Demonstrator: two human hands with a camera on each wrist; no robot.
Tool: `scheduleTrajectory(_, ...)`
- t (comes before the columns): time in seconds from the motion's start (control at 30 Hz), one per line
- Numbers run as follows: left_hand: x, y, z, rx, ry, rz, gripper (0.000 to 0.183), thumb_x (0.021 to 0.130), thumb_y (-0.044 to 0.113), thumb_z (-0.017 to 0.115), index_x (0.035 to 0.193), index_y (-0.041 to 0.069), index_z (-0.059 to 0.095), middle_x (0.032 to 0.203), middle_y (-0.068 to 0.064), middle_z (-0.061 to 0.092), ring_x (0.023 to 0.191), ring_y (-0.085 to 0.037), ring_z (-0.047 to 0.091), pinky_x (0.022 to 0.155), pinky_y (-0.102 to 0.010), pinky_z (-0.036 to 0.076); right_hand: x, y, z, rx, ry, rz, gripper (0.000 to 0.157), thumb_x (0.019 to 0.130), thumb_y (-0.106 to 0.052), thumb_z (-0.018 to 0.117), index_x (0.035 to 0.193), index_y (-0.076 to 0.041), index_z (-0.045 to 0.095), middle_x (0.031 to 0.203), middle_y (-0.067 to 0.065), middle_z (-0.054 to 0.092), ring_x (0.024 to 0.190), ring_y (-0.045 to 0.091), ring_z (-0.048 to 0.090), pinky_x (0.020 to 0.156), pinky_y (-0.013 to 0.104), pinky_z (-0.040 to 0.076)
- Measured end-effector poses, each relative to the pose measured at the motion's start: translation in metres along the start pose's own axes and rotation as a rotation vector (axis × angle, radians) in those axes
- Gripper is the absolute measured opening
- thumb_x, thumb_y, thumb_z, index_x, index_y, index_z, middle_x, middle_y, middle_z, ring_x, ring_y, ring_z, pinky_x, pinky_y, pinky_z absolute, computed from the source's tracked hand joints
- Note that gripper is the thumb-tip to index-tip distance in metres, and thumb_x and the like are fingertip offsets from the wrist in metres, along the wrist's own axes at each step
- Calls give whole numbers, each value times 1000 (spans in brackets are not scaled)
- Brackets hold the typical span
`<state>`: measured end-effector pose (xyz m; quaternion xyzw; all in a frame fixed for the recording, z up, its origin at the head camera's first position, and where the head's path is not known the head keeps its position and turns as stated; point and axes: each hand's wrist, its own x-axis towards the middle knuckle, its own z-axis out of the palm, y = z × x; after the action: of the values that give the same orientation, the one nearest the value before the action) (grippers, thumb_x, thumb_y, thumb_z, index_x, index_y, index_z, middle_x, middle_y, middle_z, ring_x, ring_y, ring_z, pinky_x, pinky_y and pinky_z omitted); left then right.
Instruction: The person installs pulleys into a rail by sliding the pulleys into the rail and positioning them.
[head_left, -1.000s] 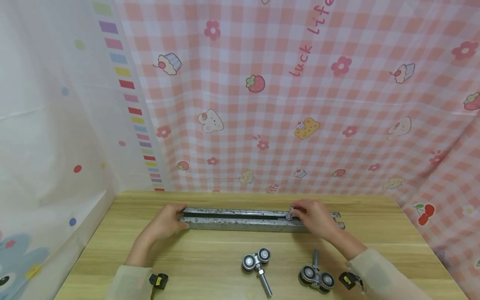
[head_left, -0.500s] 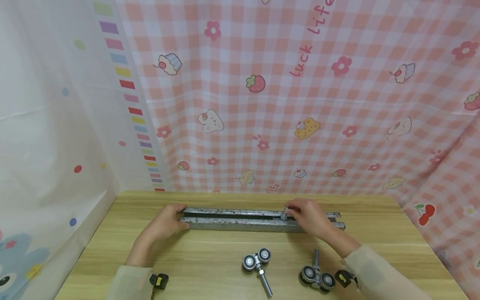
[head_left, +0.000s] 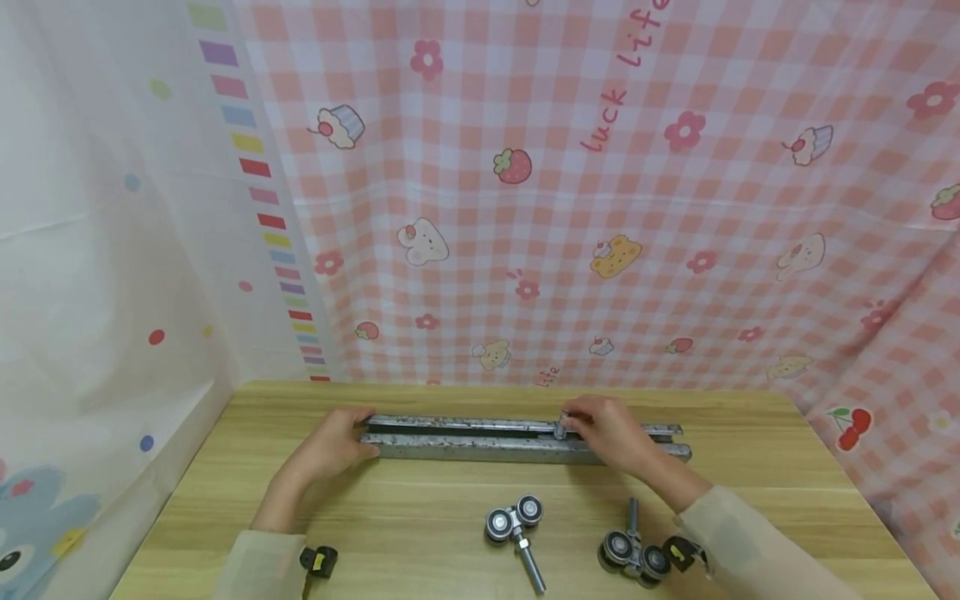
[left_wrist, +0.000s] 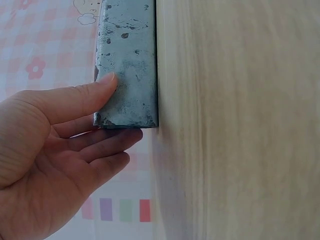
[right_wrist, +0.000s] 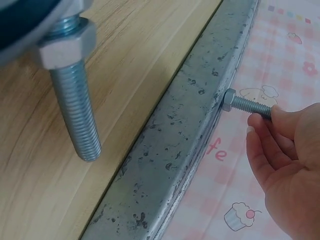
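Note:
A scuffed grey metal rail (head_left: 465,451) with a lengthwise slot on top lies across the table. At its left end my left hand (head_left: 335,447) grips it, the thumb (left_wrist: 102,90) on the near face and fingers around the end and far side. My right hand (head_left: 613,433) pinches the end of a threaded bolt (right_wrist: 250,106) between thumb and fingertips. The bolt stands up out of the slot, right of the rail's middle, its hex nut (right_wrist: 228,100) right at the slot's edge. Whatever is below the nut is hidden inside the rail.
Two twin-wheeled roller trolleys (head_left: 516,523) with threaded stems lie in front of the rail; the right-hand trolley (head_left: 633,556) is close to my right sleeve (head_left: 738,537). Another threaded stem (right_wrist: 75,110) looms near the right wrist camera. A checked cloth (head_left: 555,333) hangs behind the table (head_left: 420,517).
My right hand has moved left along the rail, carrying the bolt with it through the slot. The left hand, the rail and both loose trolleys stay in place.

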<state>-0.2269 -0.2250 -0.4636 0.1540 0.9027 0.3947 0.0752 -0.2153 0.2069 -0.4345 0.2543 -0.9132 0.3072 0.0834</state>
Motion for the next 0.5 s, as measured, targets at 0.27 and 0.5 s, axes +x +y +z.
scheduleTrajectory(0.27, 0, 0, -1, 12, 6, -6, 59, 89, -2, 77, 141, -19, 53, 141, -33, 59, 136, -48, 51, 113, -60, 44, 4, -2, 3, 7, -10, -19, 14, 95, 4, 73, 108, 3, 78, 102, 13, 77, 88, 21, 73, 71, 29, 62)
scheduleTrajectory(0.5, -1, 0, -1, 6, 7, -12, 60, 89, -2, 77, 140, -19, 53, 140, -33, 59, 137, -48, 51, 113, -60, 43, 8, -6, 7, -5, -9, -37, 13, 94, 4, 74, 106, 2, 78, 100, 12, 77, 84, 18, 72, 67, 27, 61)
